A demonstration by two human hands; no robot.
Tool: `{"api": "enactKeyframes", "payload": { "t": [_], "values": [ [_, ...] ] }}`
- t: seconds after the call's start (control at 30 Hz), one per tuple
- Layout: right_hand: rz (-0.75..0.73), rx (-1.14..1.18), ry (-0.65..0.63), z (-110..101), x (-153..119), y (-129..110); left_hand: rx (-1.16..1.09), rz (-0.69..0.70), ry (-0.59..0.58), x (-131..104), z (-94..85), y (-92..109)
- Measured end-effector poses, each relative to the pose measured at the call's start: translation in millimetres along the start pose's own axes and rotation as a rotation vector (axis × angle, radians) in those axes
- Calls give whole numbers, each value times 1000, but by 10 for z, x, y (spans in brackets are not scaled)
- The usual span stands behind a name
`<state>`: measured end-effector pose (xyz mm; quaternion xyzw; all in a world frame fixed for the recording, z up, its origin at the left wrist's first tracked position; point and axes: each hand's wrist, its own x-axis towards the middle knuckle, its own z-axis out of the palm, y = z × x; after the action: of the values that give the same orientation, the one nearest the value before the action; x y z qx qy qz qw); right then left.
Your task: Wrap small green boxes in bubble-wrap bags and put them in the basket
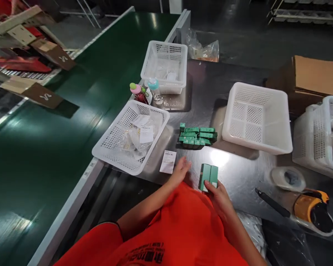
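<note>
My right hand (218,193) grips small green boxes (211,175), two of them side by side, over the near part of the metal table. The thumb lies across their lower end. My left hand (181,170) holds nothing; its fingers stretch out, just right of a printed paper slip (168,162) on the table. Beyond both hands sits a cluster of several green boxes (197,136), packed close together. Left of the slip, a white basket (111,159) contains clear plastic bags and a white printed label (146,134).
Bottles (154,88) stand beside a farther white basket (180,62). To the right are a white bin (274,122), stacked baskets (308,136), a tape dispenser (308,208) and a tape roll (290,178). A green conveyor (80,147) runs along the left, carrying cartons (41,94).
</note>
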<state>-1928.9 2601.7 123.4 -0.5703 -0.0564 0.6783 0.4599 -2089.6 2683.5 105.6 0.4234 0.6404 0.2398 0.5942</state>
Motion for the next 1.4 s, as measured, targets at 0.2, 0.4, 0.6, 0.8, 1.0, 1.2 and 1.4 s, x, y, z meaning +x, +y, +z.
{"api": "enactKeyframes", "payload": {
  "t": [0.2,0.4,0.6,0.8,1.0,1.2,1.4],
  "values": [
    [-27,-397,328,-579,749,332,426,-117,339,410,-634,-540],
    [-42,-675,356,-718,1176,415,468,-263,531,622,-521,-599],
    [-111,-982,385,-875,1250,392,193,-292,299,598,-531,-392],
    [-253,-1151,427,-1021,1275,452,-462,-309,-243,91,-442,-74],
    [-324,-1132,347,-1142,1329,500,-766,-252,-614,-252,-279,403],
    [-402,-1153,314,-1129,1263,505,-856,-326,-648,-279,-196,497],
    [-404,-1448,237,-998,1177,407,-885,-407,-601,-282,-263,436]
  ]
}}
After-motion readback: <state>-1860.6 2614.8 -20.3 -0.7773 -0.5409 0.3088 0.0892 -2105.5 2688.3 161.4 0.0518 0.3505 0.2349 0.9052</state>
